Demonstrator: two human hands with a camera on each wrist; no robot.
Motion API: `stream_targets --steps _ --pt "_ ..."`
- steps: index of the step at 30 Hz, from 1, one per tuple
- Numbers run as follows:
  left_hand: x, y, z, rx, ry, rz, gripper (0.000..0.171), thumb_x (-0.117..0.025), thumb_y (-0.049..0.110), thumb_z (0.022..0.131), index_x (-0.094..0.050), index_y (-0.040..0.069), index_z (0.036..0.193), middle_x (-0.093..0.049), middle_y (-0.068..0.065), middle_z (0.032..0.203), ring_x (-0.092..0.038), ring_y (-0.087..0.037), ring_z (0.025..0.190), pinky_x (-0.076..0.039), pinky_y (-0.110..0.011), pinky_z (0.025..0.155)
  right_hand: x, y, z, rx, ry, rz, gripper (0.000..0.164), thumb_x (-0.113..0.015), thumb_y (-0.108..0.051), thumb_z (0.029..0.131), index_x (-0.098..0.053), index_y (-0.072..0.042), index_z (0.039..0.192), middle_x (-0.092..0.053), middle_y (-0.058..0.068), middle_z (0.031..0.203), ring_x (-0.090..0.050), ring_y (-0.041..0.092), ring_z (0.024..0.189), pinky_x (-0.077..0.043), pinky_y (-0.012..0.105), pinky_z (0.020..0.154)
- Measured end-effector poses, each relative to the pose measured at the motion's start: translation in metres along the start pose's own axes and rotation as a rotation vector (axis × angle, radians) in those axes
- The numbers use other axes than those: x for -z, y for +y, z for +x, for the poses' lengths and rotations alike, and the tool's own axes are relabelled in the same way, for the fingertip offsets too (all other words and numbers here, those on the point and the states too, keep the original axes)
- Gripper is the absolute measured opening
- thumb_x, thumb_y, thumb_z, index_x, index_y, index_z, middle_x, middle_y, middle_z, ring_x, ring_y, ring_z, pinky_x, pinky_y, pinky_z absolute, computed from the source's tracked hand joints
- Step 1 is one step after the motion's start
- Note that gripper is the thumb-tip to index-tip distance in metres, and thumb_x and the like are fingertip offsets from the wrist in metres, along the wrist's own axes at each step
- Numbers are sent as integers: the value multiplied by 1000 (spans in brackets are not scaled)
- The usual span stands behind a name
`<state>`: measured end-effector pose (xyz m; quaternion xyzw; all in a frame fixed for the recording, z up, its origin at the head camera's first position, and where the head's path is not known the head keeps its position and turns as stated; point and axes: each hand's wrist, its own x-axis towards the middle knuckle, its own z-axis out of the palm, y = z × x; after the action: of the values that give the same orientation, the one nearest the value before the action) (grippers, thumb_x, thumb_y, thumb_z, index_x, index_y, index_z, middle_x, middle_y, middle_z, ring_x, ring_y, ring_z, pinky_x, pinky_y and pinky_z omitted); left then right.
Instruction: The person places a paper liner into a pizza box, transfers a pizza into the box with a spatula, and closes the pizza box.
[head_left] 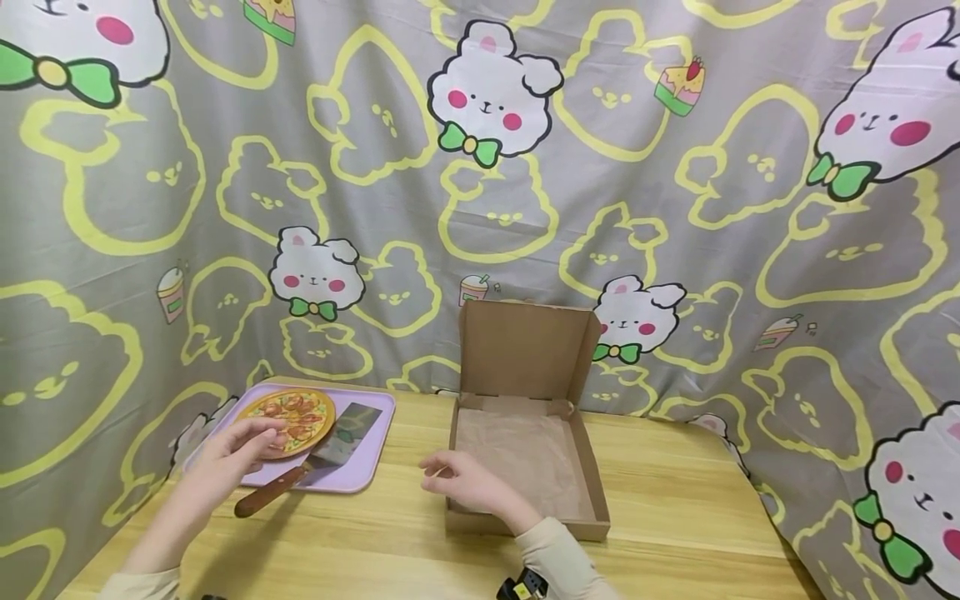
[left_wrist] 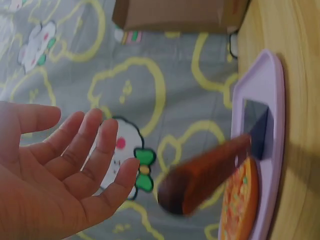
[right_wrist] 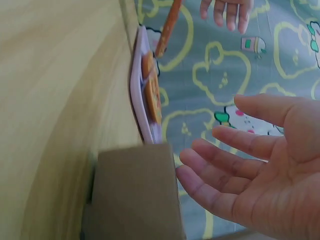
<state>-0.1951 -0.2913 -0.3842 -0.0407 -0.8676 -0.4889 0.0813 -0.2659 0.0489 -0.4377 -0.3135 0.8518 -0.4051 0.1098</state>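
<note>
In the head view a pizza [head_left: 300, 421] lies on a lilac tray [head_left: 367, 471] at the left of the table. Beside it rests a spatula with a broad metal blade [head_left: 352, 429]; its wooden handle [head_left: 272, 492] juts over the tray's near edge. My left hand [head_left: 238, 454] hovers above the tray's left part, holding nothing, its fingers loosely bent, as the left wrist view shows. My right hand [head_left: 468, 482] is held over the left side of an open cardboard box [head_left: 592, 479], also with nothing in it and its fingers relaxed.
Brown paper [head_left: 517, 450] lines the box, and its lid [head_left: 525, 350] stands upright at the back. Wooden tabletop [head_left: 675, 500] extends to the right of the box. A patterned curtain [head_left: 405, 217] hangs behind and at both sides.
</note>
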Motion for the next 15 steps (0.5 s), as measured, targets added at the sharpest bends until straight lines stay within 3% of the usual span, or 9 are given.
stream_targets --steps 5,10,15 --pt "16 -17 -2 48 -30 5 48 -44 35 104 -50 -4 132 -63 30 95 -62 8 88 -54 -23 75 -16 -12 9 12 3 -26 31 -63 -22 93 -65 -6 120 -70 13 112 -64 13 94 -50 20 82" --pt "29 -38 -3 86 -66 -27 43 -42 33 105 -50 0 131 -63 31 95 -62 7 90 -54 -24 75 -32 -23 18 24 -12 8 31 -66 -22 91 -67 -4 117 -71 10 107 -63 5 89 -49 16 79" --pt "37 -55 3 144 -95 -64 50 -43 34 104 -44 -5 135 -64 30 93 -61 8 89 -53 -25 77 -46 -32 24 13 -30 40 31 -66 -23 91 -67 -6 117 -72 4 104 -62 3 88 -48 15 76"
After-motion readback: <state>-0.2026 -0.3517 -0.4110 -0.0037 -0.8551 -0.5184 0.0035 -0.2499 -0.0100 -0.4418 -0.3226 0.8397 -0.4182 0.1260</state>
